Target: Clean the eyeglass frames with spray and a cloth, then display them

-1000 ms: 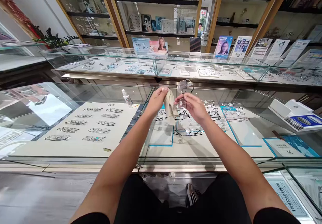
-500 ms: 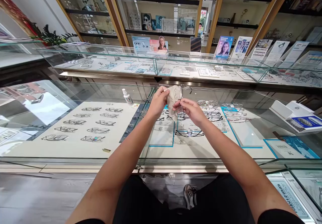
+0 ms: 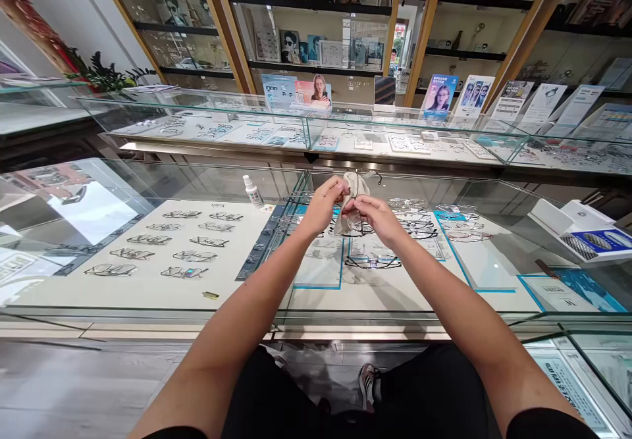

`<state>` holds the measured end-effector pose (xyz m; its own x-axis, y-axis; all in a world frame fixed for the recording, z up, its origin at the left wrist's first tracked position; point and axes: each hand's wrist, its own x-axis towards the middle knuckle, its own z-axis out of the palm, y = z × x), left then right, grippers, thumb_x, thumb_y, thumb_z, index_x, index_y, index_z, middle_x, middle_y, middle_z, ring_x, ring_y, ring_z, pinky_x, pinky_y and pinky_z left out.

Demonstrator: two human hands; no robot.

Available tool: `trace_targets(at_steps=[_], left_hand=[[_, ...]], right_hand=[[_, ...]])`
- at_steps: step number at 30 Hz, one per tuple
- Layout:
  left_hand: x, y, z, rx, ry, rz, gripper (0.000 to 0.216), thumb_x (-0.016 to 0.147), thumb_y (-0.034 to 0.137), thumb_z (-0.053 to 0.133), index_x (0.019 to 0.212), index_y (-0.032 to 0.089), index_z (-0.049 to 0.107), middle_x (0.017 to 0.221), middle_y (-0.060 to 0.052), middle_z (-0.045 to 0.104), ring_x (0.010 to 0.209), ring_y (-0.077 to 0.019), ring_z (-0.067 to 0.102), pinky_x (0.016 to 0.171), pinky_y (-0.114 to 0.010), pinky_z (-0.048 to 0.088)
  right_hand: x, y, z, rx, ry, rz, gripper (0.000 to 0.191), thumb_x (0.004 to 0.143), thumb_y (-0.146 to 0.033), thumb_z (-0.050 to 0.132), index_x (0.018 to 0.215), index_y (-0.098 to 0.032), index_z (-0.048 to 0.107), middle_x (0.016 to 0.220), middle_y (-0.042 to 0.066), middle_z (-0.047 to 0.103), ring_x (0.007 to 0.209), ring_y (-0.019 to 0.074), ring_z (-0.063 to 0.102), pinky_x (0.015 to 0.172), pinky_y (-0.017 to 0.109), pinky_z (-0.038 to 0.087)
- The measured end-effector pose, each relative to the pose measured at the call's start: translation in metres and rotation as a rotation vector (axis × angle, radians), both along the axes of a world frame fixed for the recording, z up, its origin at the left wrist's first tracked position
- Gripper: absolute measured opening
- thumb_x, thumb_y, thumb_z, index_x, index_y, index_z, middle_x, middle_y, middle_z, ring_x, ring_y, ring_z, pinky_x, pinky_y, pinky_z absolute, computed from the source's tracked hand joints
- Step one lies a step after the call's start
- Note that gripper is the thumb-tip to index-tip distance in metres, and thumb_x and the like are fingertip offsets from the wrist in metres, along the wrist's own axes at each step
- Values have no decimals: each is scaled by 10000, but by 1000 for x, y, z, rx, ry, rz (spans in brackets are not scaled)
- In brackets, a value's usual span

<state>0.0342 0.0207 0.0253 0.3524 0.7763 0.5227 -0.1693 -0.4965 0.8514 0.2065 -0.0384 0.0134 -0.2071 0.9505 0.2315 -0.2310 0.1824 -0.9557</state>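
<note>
Over the glass display case, my left hand (image 3: 326, 203) is closed on a beige cleaning cloth (image 3: 361, 187), pinching it against a pair of eyeglasses (image 3: 379, 177). The fingers of my right hand (image 3: 376, 218) are closed on the frame of these eyeglasses, just right of the cloth. Part of the frame is hidden by the cloth and fingers; a dark temple sticks out at the upper right. Below my hands, inside the case, lies a pair of black-framed glasses (image 3: 372, 262).
A white spray bottle (image 3: 253, 192) stands left of my hands. Rows of glasses (image 3: 196, 256) lie in the case at left. An open white box (image 3: 577, 222) sits at right. Another glass showcase (image 3: 340, 143) runs behind, with leaflets standing on it.
My left hand has moved right, nearer my right hand. The cloth has shifted right and now bunches around the eyeglasses. My right hand has stayed nearly in place.
</note>
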Motion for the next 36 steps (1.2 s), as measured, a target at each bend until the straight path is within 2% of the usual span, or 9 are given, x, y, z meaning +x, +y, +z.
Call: trace_targets(at_steps=[2, 5, 9, 12, 14, 17, 22, 31, 36], left_hand=[[2, -2, 0, 60, -5, 51, 557, 971, 738, 708, 845, 207, 597, 836, 6, 556, 718, -135, 453, 682, -277, 392], [5, -4, -1, 90, -52, 79, 573, 914, 747, 799, 901, 224, 564, 750, 47, 519, 633, -107, 434, 618, -252, 380], [5, -5, -2, -113, -139, -72, 660, 831, 705, 912, 1050, 281, 457, 647, 105, 565, 468, -96, 456, 483, -216, 365], [3, -4, -1, -247, -110, -213, 676, 820, 694, 928, 1130, 255, 519, 603, 81, 621, 455, -122, 520, 460, -227, 432], [1, -4, 1, -301, -77, -299, 625, 832, 699, 915, 1054, 209, 597, 583, 48, 626, 467, -115, 533, 472, -226, 456], [-1, -5, 2, -362, -67, -385, 587, 830, 683, 924, 882, 187, 614, 578, 13, 635, 486, -106, 561, 497, -214, 475], [-5, -5, 2, -424, -93, -453, 564, 799, 609, 974, 944, 168, 653, 620, -35, 696, 495, -138, 609, 489, -234, 515], [-5, -11, 2, -322, -95, -365, 500, 818, 503, 983, 1039, 165, 689, 629, -26, 732, 460, -160, 635, 492, -270, 542], [-4, -13, 2, -239, -87, -340, 445, 829, 476, 981, 978, 188, 677, 642, -26, 750, 472, -203, 691, 478, -293, 557]], right_hand=[[1, 1, 0, 3, 14, 14, 422, 805, -621, 887, 869, -211, 809, 938, 41, 777, 892, 202, 735, 837, 330, 544], [1, 2, -1, 18, 16, 47, 443, 805, -641, 894, 866, -211, 811, 943, 49, 776, 903, 209, 739, 859, 341, 550], [1, 4, -2, 42, -17, 89, 479, 820, -687, 880, 860, -218, 793, 948, 60, 778, 933, 224, 727, 907, 369, 563], [1, 5, -1, 56, -21, 108, 487, 820, -699, 877, 847, -223, 777, 942, 59, 777, 939, 230, 723, 947, 386, 573], [2, 5, -1, 58, -17, 115, 478, 816, -686, 882, 834, -221, 777, 933, 55, 778, 909, 221, 721, 951, 380, 575], [3, 5, 0, 56, -18, 130, 446, 827, -651, 877, 822, -214, 788, 894, 47, 779, 885, 212, 725, 923, 354, 568], [6, 3, 0, -7, 22, 194, 413, 813, -613, 887, 804, -217, 773, 891, 62, 794, 876, 235, 732, 895, 380, 596], [11, 2, 5, -42, 48, 264, 431, 799, -595, 904, 796, -180, 788, 876, 87, 800, 859, 238, 744, 921, 397, 613], [18, 1, 10, -18, 1, 308, 418, 848, -574, 869, 810, -170, 772, 902, 100, 801, 876, 245, 753, 916, 402, 609]])
